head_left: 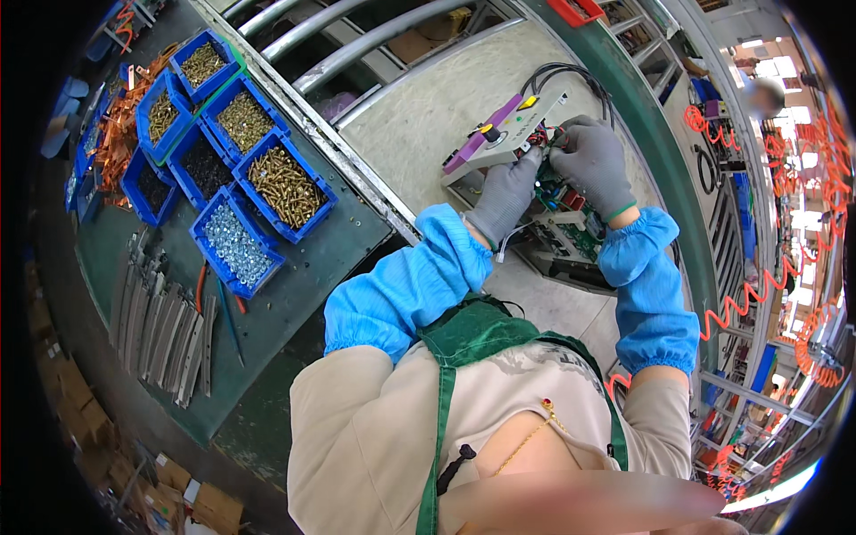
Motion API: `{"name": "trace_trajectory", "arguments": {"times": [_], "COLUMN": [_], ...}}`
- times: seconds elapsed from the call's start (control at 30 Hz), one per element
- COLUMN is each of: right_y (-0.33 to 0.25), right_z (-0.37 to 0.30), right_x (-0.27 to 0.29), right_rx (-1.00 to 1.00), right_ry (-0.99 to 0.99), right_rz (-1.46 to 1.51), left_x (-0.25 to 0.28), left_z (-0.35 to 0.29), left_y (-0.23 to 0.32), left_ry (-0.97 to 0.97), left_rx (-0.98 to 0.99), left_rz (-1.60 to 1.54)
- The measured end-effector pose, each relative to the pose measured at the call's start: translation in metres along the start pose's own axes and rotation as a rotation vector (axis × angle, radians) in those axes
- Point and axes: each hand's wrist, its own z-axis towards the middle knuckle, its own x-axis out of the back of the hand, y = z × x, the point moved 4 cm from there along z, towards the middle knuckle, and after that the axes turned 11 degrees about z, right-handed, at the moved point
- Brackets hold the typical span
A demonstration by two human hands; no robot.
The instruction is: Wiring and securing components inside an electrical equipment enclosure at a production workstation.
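An opened electrical unit stands in front of me, its light front panel (508,150) edged with purple and fitted with a black-and-yellow knob (489,133). Green circuit boards (584,239) and thin coloured wires show inside it. My left hand (506,198), in a grey glove, is just behind the panel with its fingertips closed among the wires. From the right, my grey-gloved right hand (592,163) reaches in with bent fingers pinched close to the left fingertips. What either hand pinches is hidden by the gloves. A thin white lead (508,239) hangs by my left wrist.
Blue bins (283,189) of screws, nuts and other small fasteners sit on the green table (294,308) to the left. Flat metal strips (165,325) and copper-coloured parts (127,120) lie there too. Black cables (571,69) loop behind the unit. Metal rollers (374,43) lie beyond; orange coiled hoses (758,290) hang right.
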Motion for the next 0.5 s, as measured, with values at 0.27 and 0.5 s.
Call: {"name": "trace_trajectory", "arguments": {"times": [0.27,0.5], "right_y": [-0.011,-0.033], "right_z": [0.012,0.019], "right_x": [0.004,0.005], "right_rx": [0.035,0.107], "right_ry": [-0.120,-0.183], "right_rz": [-0.159,-0.354], "left_x": [-0.001,-0.001], "left_z": [-0.002,0.001], "left_y": [0.002,-0.004], "left_ry": [0.018,0.003], "left_rx": [-0.007,0.021], "left_rz": [-0.082,-0.051]}}
